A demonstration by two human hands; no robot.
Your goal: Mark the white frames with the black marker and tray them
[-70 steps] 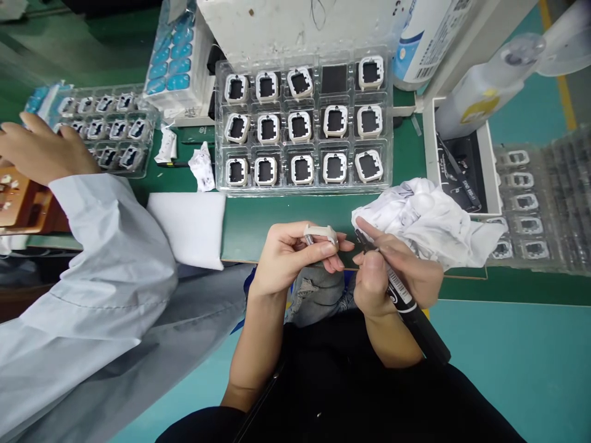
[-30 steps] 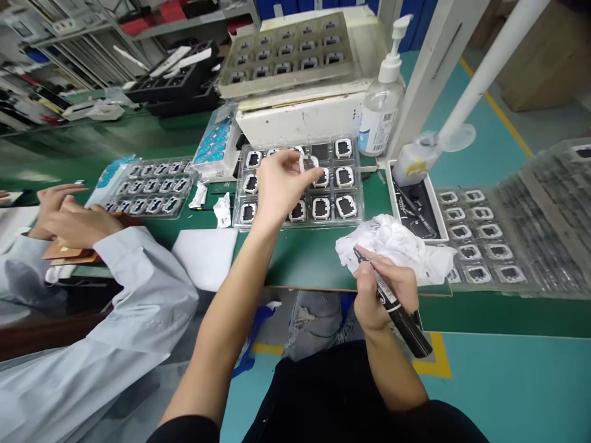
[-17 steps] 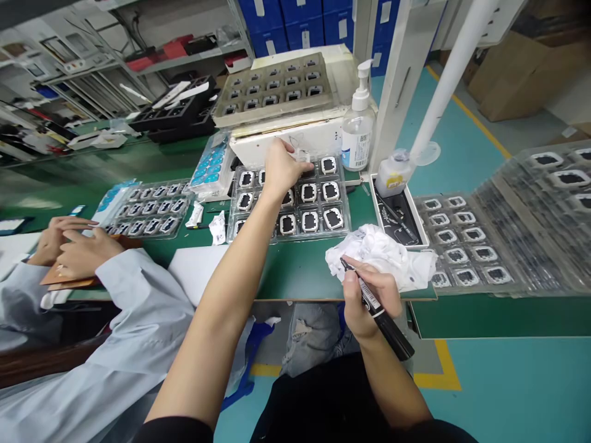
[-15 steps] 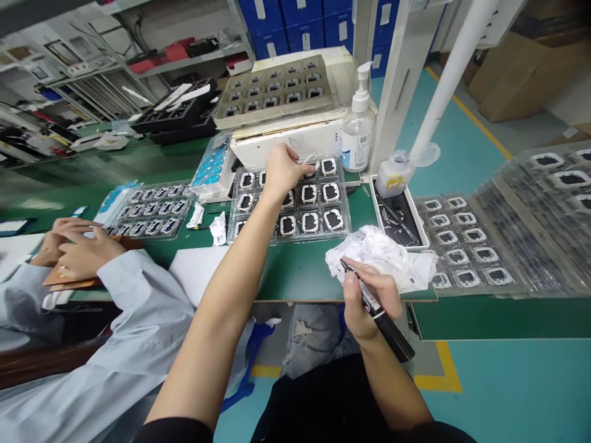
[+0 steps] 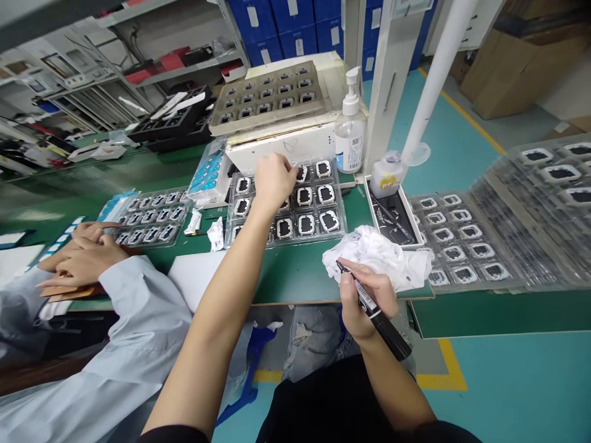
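Observation:
My left hand (image 5: 276, 179) reaches over the back row of a clear plastic tray (image 5: 295, 239) on the green bench. Its fingers curl down into the tray, and what they pinch is hidden behind the hand. White square frames with dark centres, such as this frame (image 5: 325, 194), sit in the tray's pockets. In my right hand (image 5: 367, 298) is a black marker (image 5: 388, 335), its narrow end pointing up and left. That hand is just in front of a crumpled white cloth (image 5: 376, 252) near the bench edge.
Behind the tray, a white box (image 5: 295, 143) bears another filled tray (image 5: 268, 98). A pump bottle (image 5: 349, 138) and a small bottle (image 5: 386, 175) stand to the right. Stacked trays (image 5: 508, 237) lie far right. At left, a co-worker's hands (image 5: 90, 261) are near another tray (image 5: 152, 215).
My left hand has moved a little left along the back row, away from a frame that now shows in its pocket. My right hand still holds the marker. The view has shifted slightly.

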